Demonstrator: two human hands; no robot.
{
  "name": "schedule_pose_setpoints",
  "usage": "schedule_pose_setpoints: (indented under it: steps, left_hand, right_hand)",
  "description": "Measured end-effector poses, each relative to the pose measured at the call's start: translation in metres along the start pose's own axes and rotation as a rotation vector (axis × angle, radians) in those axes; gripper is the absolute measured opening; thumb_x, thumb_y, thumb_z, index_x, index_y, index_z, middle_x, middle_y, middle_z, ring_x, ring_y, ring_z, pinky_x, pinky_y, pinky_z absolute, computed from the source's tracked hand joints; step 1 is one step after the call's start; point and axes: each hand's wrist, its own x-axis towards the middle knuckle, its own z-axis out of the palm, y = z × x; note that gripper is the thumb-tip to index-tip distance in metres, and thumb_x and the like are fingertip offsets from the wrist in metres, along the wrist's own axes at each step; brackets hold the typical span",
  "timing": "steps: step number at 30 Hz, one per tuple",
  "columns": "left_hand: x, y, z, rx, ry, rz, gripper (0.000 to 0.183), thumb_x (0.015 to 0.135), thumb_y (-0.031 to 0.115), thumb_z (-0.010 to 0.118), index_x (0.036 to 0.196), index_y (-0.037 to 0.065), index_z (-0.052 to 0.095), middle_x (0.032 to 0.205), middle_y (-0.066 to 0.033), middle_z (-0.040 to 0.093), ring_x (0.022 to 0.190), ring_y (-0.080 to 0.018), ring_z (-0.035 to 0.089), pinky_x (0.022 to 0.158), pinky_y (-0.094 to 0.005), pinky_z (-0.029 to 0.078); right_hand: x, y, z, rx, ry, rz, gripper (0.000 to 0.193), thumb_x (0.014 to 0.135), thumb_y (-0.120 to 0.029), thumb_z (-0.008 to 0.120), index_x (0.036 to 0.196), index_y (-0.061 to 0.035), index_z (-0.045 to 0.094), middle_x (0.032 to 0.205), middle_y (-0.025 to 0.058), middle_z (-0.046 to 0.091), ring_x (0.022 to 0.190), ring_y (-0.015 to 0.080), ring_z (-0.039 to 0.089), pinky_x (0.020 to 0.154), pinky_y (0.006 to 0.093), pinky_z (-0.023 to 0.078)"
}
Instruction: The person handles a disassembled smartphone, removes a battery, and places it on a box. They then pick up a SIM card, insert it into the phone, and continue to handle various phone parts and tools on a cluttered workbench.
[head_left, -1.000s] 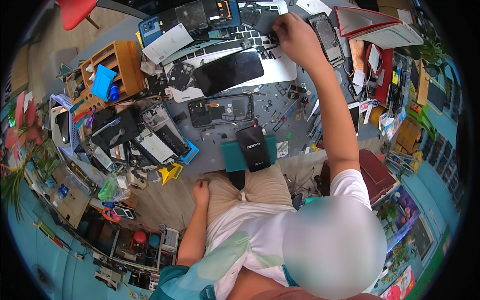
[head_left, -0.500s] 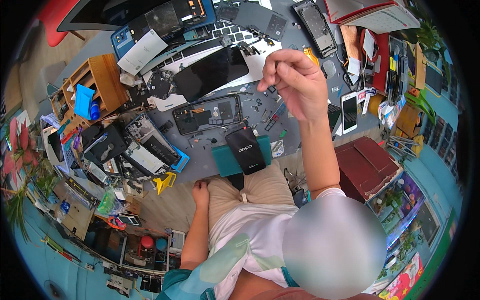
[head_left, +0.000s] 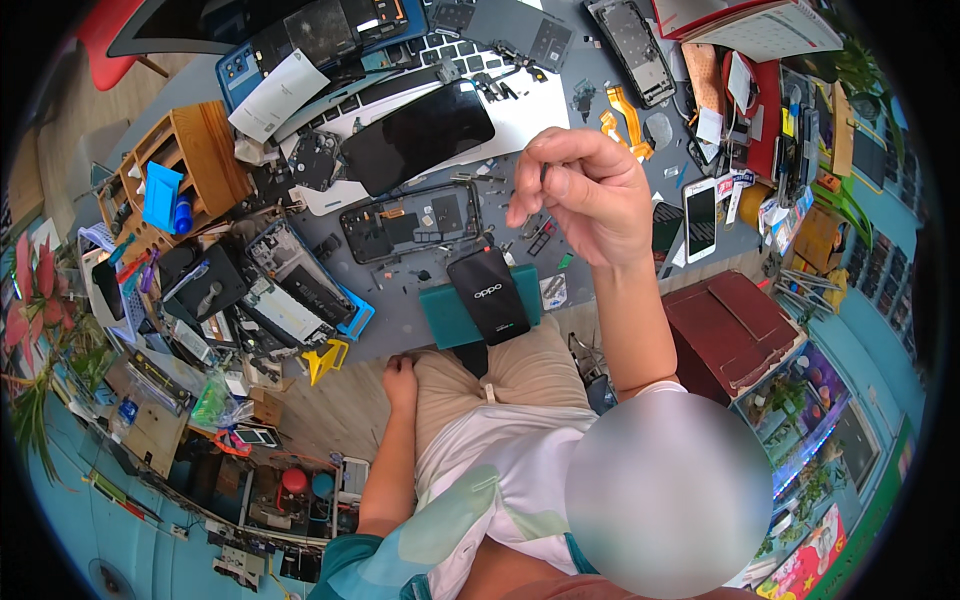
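My right hand [head_left: 585,195] is raised over the grey desk, its thumb and fingers pinched together. A tiny dark piece shows at the fingertips, too small to name. My left hand [head_left: 400,378] rests beside my thigh near the desk's front edge, its fingers curled in and apparently holding nothing. A black phone back panel [head_left: 487,295] lies on a teal pad [head_left: 440,318] at the front edge. Beyond it lies an opened black phone housing [head_left: 410,222]. Farther back, a black phone screen [head_left: 418,138] rests on a white laptop keyboard panel [head_left: 530,105].
Small loose parts lie scattered around the middle of the desk. Orange flex cables [head_left: 628,120] and a white phone [head_left: 700,222] lie to the right. On the left stand a wooden organizer [head_left: 210,150] and piled phone parts [head_left: 285,310]. A dark red case [head_left: 735,325] sits at the right.
My right hand has come down slightly toward me, still pinched, uncovering the orange flex cables behind it. My left hand stays by my thigh.
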Motion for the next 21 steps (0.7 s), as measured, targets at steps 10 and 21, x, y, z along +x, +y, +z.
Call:
schedule_pose_setpoints:
  steps: [10, 21]
  left_hand:
    - [0.005, -0.009, 0.003, 0.029, 0.012, -0.013, 0.031, 0.092, 0.024, 0.061, 0.102, -0.002, 0.074, 0.095, -0.0250, 0.074, 0.090, -0.0392, 0.071, 0.083, -0.0446, 0.053]
    - [0.003, -0.009, 0.002, -0.011, 0.024, -0.017, 0.033, 0.092, 0.026, 0.060, 0.102, -0.003, 0.074, 0.096, -0.0245, 0.075, 0.090, -0.0395, 0.070, 0.084, -0.0442, 0.053]
  right_hand:
    - [-0.004, 0.001, 0.006, -0.014, 0.004, 0.011, 0.026, 0.096, 0.006, 0.066, 0.121, 0.0099, 0.068, 0.103, 0.0223, 0.072, 0.085, 0.0249, 0.073, 0.075, 0.0423, 0.065]
    - [-0.007, 0.007, 0.010, -0.021, -0.009, 0.046, 0.026, 0.097, 0.003, 0.065, 0.121, 0.0093, 0.068, 0.102, 0.0222, 0.069, 0.083, 0.0255, 0.071, 0.073, 0.0432, 0.065]
